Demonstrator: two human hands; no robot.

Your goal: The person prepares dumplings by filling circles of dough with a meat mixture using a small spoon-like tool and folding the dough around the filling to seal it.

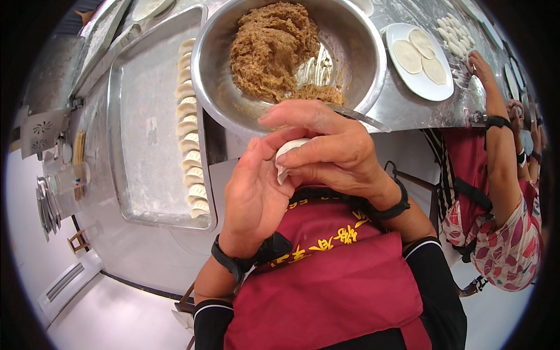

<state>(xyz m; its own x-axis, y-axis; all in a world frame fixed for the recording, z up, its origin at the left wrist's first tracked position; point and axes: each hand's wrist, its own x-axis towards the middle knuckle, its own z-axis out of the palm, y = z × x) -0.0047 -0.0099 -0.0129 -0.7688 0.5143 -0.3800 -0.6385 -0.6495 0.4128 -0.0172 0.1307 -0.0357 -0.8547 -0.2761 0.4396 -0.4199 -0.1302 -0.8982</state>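
Note:
Between my two hands, below the rim of a large steel bowl (376, 57), a folded dumpling (289, 151) is held. My left hand (262, 188) cups it from the left with the palm turned up. The fingers and thumb of my right hand (337, 148) press on its edge from the right. Brown minced filling (273, 48) lies in the bowl, where a flat metal spatula (361, 117) leans over the near rim, partly hidden by my right hand. At the left, a column of pleated dumplings (191, 142) lines the right side of a mesh-lined metal tray (148, 131).
Right of the bowl, a white plate (422, 89) holds several round wrappers (407, 57). Beyond it lie many small dough pieces (455, 35), with a co-worker's hand (481, 68) beside them. More people stand at the far right. Chopsticks (79, 153) stand in a container at the far left.

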